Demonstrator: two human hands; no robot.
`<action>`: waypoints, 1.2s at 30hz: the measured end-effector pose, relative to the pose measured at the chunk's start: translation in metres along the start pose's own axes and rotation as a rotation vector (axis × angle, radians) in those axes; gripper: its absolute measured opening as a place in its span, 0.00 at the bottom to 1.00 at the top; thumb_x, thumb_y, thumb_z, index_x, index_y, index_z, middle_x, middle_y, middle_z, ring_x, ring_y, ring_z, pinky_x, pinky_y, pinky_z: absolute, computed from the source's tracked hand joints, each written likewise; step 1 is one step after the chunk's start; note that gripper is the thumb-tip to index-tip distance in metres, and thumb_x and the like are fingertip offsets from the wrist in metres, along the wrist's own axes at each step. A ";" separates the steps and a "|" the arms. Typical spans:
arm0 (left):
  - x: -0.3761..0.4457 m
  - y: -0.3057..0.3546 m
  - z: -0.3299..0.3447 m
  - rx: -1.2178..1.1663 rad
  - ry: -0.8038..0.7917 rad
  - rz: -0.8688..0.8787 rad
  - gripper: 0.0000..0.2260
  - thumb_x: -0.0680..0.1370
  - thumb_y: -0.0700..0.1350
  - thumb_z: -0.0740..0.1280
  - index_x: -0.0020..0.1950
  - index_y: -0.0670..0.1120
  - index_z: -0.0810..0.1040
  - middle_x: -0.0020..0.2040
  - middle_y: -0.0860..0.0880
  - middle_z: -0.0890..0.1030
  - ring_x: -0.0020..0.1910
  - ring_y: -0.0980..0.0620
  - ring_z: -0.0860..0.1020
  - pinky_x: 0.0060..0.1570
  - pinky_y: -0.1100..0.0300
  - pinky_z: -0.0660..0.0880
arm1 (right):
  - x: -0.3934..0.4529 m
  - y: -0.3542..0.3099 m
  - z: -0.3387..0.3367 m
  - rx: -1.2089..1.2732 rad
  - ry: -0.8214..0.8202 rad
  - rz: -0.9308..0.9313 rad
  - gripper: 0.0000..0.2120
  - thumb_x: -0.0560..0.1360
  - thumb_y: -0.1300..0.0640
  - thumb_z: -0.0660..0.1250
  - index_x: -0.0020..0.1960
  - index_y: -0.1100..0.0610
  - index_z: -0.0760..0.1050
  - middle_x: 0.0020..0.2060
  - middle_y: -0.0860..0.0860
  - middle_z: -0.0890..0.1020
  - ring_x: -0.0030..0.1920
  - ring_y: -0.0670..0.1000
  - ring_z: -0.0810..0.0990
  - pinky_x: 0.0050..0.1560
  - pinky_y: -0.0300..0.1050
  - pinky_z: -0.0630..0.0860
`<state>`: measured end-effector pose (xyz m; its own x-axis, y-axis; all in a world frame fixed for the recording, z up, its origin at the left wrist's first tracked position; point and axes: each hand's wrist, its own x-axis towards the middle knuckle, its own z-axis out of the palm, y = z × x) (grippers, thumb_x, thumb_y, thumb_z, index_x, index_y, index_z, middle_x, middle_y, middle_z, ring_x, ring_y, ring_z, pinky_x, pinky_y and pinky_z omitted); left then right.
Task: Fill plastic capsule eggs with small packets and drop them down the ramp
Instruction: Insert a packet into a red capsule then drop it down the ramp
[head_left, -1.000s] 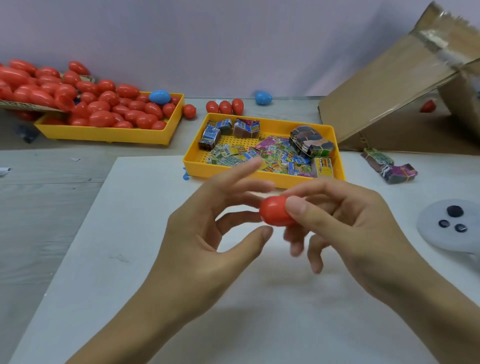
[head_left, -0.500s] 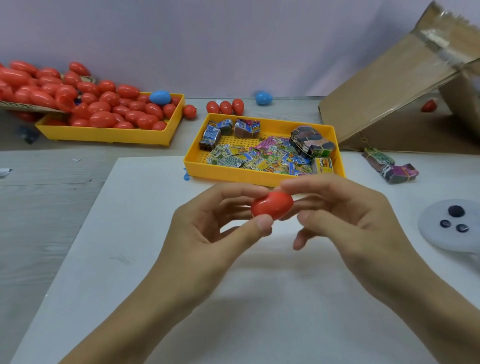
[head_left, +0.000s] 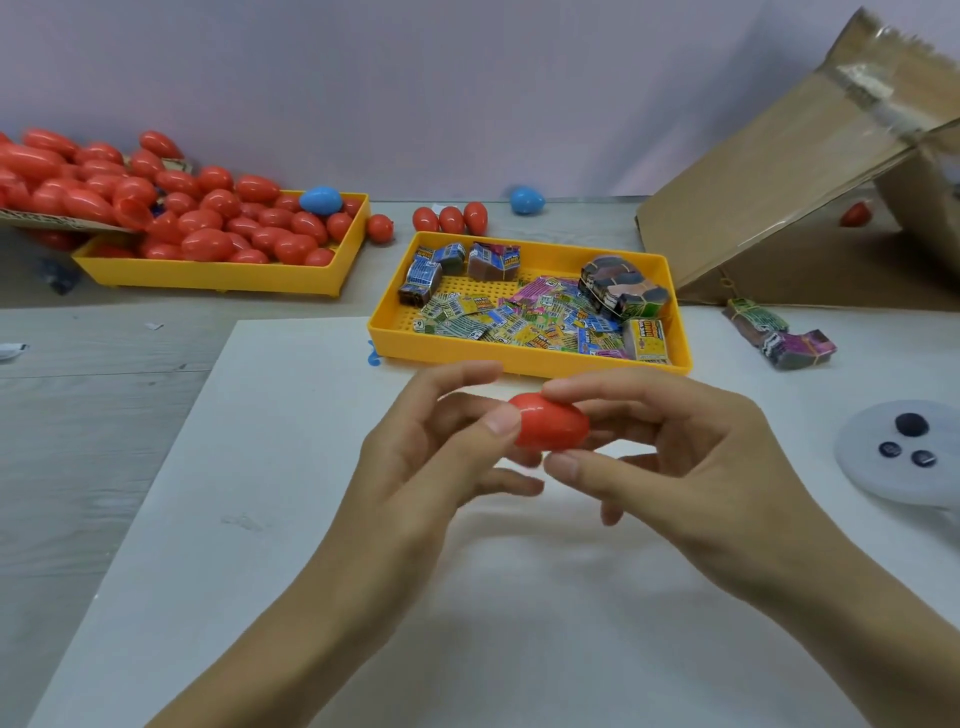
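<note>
A closed red capsule egg is held lying sideways above the white mat, between both hands. My left hand pinches its left end with thumb and fingers. My right hand pinches its right end, index finger on top and thumb underneath. Just beyond the hands stands a yellow tray holding loose colourful small packets and banded bundles. The cardboard ramp slopes up at the far right.
A second yellow tray heaped with red eggs and one blue egg sits at the far left. Three red eggs and a blue egg lie behind the packet tray. Packet bundles and a white disc lie to the right.
The egg has been turned to lie sideways and now shows whole. My left thumb and fingers have closed onto its left end, and both hands have shifted slightly.
</note>
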<state>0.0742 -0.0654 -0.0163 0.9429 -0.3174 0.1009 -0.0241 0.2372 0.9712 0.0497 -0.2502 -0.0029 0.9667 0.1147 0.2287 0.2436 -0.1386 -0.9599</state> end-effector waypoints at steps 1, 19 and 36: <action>0.000 -0.001 0.001 0.005 0.012 -0.014 0.19 0.71 0.53 0.69 0.58 0.47 0.81 0.50 0.42 0.84 0.46 0.44 0.84 0.43 0.56 0.81 | 0.000 0.001 0.001 -0.008 0.001 -0.001 0.17 0.69 0.57 0.76 0.55 0.42 0.83 0.47 0.48 0.85 0.46 0.52 0.84 0.31 0.40 0.78; 0.000 0.002 -0.002 0.082 0.021 0.100 0.17 0.68 0.47 0.76 0.56 0.52 0.85 0.52 0.47 0.85 0.50 0.48 0.85 0.48 0.59 0.81 | 0.001 -0.001 0.002 0.061 0.069 0.069 0.10 0.73 0.50 0.70 0.51 0.50 0.85 0.37 0.51 0.85 0.34 0.51 0.83 0.26 0.40 0.75; 0.002 -0.012 0.007 0.126 0.210 0.039 0.13 0.67 0.48 0.75 0.50 0.50 0.85 0.46 0.50 0.87 0.46 0.49 0.86 0.44 0.66 0.79 | 0.006 0.023 -0.003 -0.478 0.304 -0.077 0.11 0.71 0.41 0.74 0.46 0.48 0.84 0.34 0.45 0.82 0.37 0.47 0.79 0.35 0.32 0.70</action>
<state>0.0738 -0.0751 -0.0261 0.9884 -0.1095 0.1048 -0.0909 0.1249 0.9880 0.0612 -0.2557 -0.0229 0.9066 -0.1367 0.3991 0.2539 -0.5788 -0.7749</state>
